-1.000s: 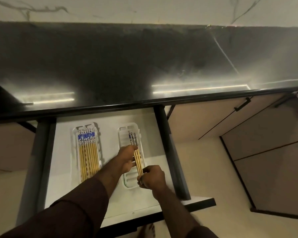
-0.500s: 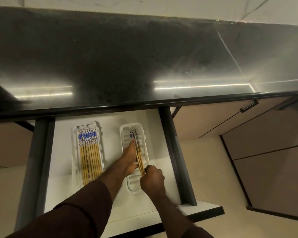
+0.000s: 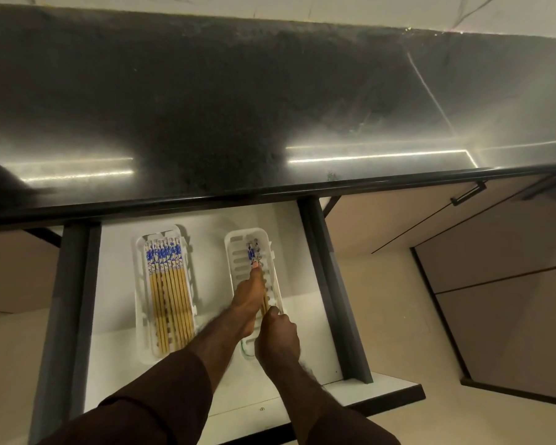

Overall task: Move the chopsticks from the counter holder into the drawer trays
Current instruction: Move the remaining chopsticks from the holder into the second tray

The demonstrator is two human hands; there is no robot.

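Two white slotted trays lie in the open drawer. The left tray holds several bamboo chopsticks with blue-patterned tops, side by side. In the right tray lies a pair of chopsticks. My left hand is stretched flat over that pair, a fingertip pressing near the patterned tops. My right hand is closed around the pair's near ends at the tray's right side. No counter holder is in view.
A dark glossy countertop overhangs the drawer's far end. Dark drawer sides run along left and right. Beige cabinet doors with a black handle stand to the right, above a beige floor.
My left hand has slid forward along the pair, from a loose grip mid-length to a flat, outstretched press near the tops. The right hand stays on the near ends. The view has shifted slightly.
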